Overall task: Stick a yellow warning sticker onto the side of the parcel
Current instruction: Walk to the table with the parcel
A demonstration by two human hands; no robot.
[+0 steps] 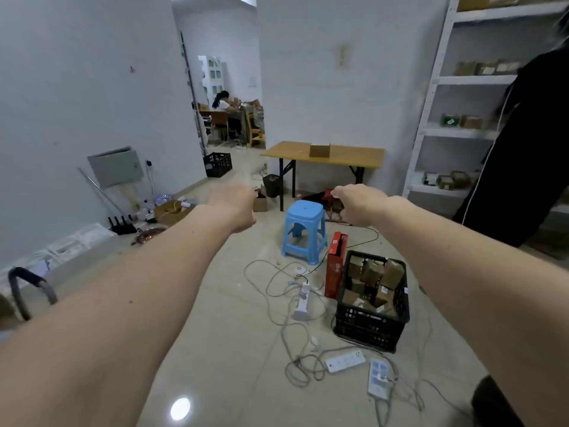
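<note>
Both my arms stretch out in front of me above the floor. My left hand (235, 208) is blurred, seen from the back, and I see nothing in it. My right hand (357, 204) hangs with its fingers curled downward, and nothing shows in its grip. A small brown cardboard parcel (319, 150) stands on the yellow folding table (354, 157) against the far wall, well beyond both hands. No yellow sticker is visible.
A blue plastic stool (303, 231) stands below my hands. A black crate of small boxes (374, 303), a red box (335, 263) and power strips with tangled cables (303, 300) lie on the floor. A person in black (517, 155) stands before white shelves (455, 131) at right.
</note>
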